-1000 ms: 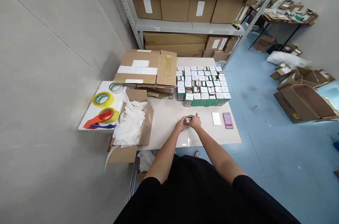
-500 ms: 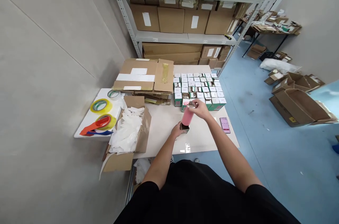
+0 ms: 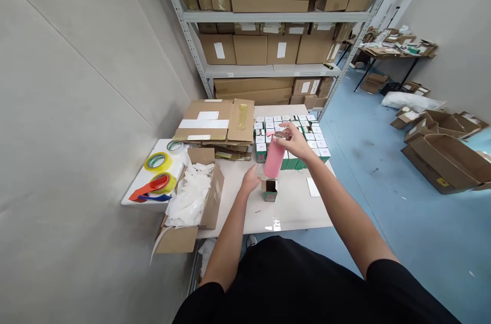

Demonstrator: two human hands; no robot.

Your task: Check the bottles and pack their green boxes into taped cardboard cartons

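Note:
My right hand (image 3: 293, 141) grips a pink bottle (image 3: 274, 159) by its lid end. The bottle hangs slightly tilted above a small green box (image 3: 270, 194), whose top is open with a dark inside. Just left of the bottle, my left hand (image 3: 250, 179) has its fingers apart and holds nothing. Behind the bottle stand rows of small green boxes with white tops (image 3: 316, 144); some of their tops are open. Part of these rows is hidden by my right hand.
At left, an open carton (image 3: 213, 199) holds white paper-like sheets. Yellow tape rolls (image 3: 158, 161) and a red tape dispenser (image 3: 151, 188) lie on a white surface. Flattened cardboard (image 3: 209, 119) is stacked at the back left. Shelving (image 3: 272, 71) with cartons rises behind the table.
My right hand has lifted the pink bottle up out of the small box. My left hand has let go of the box and moved left. The view has shifted slightly.

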